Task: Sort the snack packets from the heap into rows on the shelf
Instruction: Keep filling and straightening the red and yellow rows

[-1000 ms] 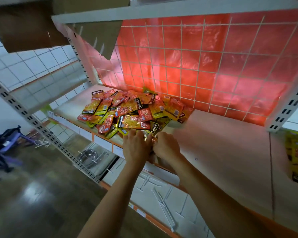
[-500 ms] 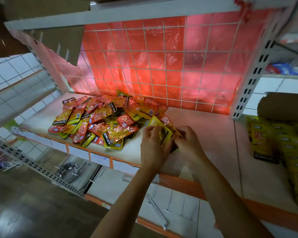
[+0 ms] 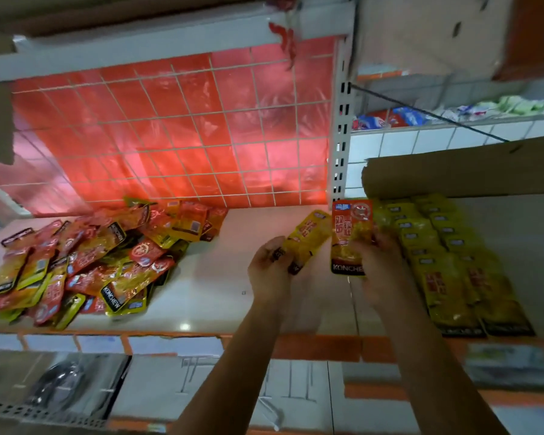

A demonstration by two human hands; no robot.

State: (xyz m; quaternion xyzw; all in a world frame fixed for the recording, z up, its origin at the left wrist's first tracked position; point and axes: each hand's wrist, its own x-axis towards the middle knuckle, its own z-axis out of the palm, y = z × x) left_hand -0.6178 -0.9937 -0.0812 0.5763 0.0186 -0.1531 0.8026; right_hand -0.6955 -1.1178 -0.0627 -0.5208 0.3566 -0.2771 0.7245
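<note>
Person's left hand fingers pinch a yellow packet, right hand fingers grip a red packet, over the shelf between heap at left edge and yellow rows at right; best lay yellow square on the rows, start red apart.

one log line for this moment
phase: sorting | left grip: holds yellow packet | right grip: holds red packet | heap: shelf left | yellow rows: shelf right
</note>
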